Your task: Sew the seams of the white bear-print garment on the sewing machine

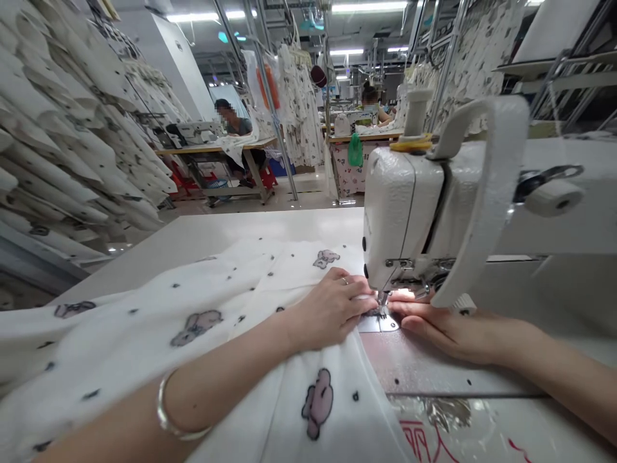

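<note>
My left hand (328, 310) lies on a white cloth printed with grey-pink animals (144, 341), its fingers gathering the layers just before the presser foot (385, 297). My right hand (448, 326) lies flat on the other side of the foot, its fingertips at the cloth's edge beside the needle. The cloth passes over the steel needle plate (378, 323) under the head of a white industrial sewing machine (400, 206). The needle point is hidden by the foot and fingers. A silver bangle (176, 408) circles my left wrist.
The white sewing table (241, 241) extends left and ahead. Racks of hanging printed garments (62, 141) fill the left. Farther back, a person (234, 122) sits at a sewing table, with another person (371, 99) beyond. A shiny sheet with red characters (434, 424) lies at the lower right.
</note>
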{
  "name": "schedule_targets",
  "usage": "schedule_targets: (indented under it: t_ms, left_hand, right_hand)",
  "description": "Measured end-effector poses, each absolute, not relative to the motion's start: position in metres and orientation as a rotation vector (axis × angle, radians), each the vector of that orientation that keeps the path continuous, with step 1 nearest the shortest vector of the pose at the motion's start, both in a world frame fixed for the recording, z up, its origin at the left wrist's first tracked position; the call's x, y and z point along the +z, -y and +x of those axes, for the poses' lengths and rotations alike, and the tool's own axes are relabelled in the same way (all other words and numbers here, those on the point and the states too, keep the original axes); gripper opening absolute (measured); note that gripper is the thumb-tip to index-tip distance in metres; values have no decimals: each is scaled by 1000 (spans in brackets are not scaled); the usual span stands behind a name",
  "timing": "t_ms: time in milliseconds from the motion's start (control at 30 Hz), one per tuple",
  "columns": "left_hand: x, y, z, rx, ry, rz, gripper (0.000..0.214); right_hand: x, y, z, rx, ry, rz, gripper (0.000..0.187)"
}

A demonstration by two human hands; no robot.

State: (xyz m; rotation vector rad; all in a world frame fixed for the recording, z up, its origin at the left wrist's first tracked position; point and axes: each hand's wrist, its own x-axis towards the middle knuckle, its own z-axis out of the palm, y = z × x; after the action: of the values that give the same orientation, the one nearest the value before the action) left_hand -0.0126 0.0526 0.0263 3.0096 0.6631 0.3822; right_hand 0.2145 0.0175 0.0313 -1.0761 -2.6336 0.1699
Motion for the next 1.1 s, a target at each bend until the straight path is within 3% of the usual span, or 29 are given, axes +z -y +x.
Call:
schedule_targets:
  t_ms: [167, 233, 400, 533, 667, 767, 967, 1100]
  left_hand:
    - [28, -47, -14, 366, -715, 2992, 25]
    - [29, -44, -14, 385, -720, 2959, 26]
    - [29, -42, -20, 393, -888, 2882, 26]
    - [31, -47, -35, 423, -1325, 2794, 26]
    - [47, -16, -41, 390, -1701, 2647, 22]
    - [65, 34, -33, 198, -1571, 2609, 21]
    - [93, 79, -16, -431, -1229, 2299, 41]
    - [102, 68, -13, -510, -1099, 2170, 38]
  right_hand:
    - [31, 11, 203, -231, 2742, -1025, 29]
    - [33, 37, 196, -229, 2747, -1122, 24]
    - [33, 93, 178, 153, 2865, -1318, 20]
    - [32, 92, 173, 528, 2619, -1725, 5]
    - [32, 72, 180, 996, 2036, -1758, 21]
    - [32, 64, 187, 1402, 1683, -1559, 26]
    - [42, 65, 189, 1502, 1542, -1505, 16]
    - [42, 70, 194, 1482, 1557, -1512, 17]
